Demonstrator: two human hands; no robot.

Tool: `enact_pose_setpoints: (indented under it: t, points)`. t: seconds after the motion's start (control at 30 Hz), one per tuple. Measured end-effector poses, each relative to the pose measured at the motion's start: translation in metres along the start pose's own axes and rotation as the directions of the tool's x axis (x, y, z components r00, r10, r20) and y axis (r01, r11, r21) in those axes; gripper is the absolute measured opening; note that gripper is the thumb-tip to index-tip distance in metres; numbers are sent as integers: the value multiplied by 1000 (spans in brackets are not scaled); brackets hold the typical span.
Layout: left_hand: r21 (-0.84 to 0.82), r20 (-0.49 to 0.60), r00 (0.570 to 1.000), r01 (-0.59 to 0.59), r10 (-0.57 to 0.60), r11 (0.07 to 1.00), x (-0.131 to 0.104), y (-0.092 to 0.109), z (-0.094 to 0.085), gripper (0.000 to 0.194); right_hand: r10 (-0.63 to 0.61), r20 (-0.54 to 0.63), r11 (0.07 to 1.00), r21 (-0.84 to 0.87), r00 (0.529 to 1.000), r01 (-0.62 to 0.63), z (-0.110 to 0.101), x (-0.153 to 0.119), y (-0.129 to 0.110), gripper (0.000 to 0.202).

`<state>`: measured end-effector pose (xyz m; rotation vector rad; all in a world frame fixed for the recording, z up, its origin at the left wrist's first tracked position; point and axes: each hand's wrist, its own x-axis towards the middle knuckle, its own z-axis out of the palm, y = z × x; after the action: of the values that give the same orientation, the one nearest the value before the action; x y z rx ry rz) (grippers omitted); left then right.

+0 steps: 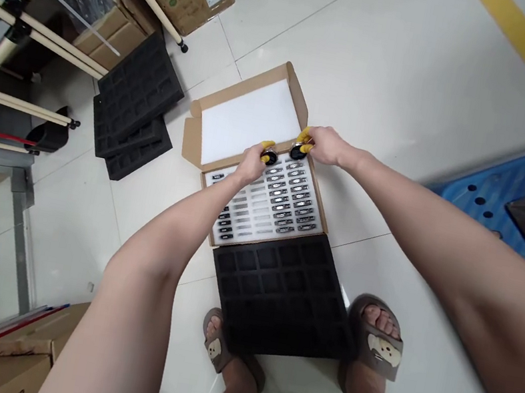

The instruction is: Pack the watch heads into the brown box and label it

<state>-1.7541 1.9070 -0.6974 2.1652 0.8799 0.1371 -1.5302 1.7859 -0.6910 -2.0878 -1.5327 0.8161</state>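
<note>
Leftmost of what matters, black trays (142,87) lie stacked askew on the floor. Then comes the open carton (193,142), its white foam tray (250,236) lying on the wearer's side of the hands, long axis crosswise and tilting slightly upward to the right in view. The left hand (251,163), in yellow finger covers, pinches a round dark piece (269,157) above the tray's far edge; its forearm crosses the tray's left part and hides some slots. To its right, small metal pieces (281,206) fill two columns running toward the wearer. The right hand (326,145), also in yellow finger covers, grips a second round piece (297,152) near the far right corner, so it is the nearer hand to the outermost column. Fingers partly cover both round pieces, and their faces are too small to make out; the slots' pale contents are also unclear
</note>
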Motion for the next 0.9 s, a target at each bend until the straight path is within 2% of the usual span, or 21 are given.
enact_pose_setpoints:
  t: [0.1, 0.2, 0.43, 0.6, 0.77, 0.9]
  points:
    - [242, 105, 994, -62, 37, 968, 1, 8, -2, 55, -54, 25, 989, -135, 998, 57, 8, 0, -4, 36]
    - [386, 192, 981, -109, 35, 916, 2, 15, -2, 53, -92, 32, 973, -212, 995, 97, 13, 3, -5, 34]
    - [636, 253, 966, -130, -46, 761, -5, 31, 8, 42, -151, 73, 921, -352, 986, 167, 21, 2, -15, 32]
    - [675, 262, 965, -203, 27, 709, -13, 33, 13, 31, -227, 119, 871, -419, 967, 256, 28, -9, -17, 25]
    - [592, 181, 984, -110, 1, 799, -13, 20, 14, 28, -201, 168, 845, -469, 965, 258, 29, -7, -12, 24]
    - [579, 153, 988, -79, -13, 811, -13, 12, 14, 26, -223, 223, 810, -499, 949, 308, 27, -4, -14, 22]
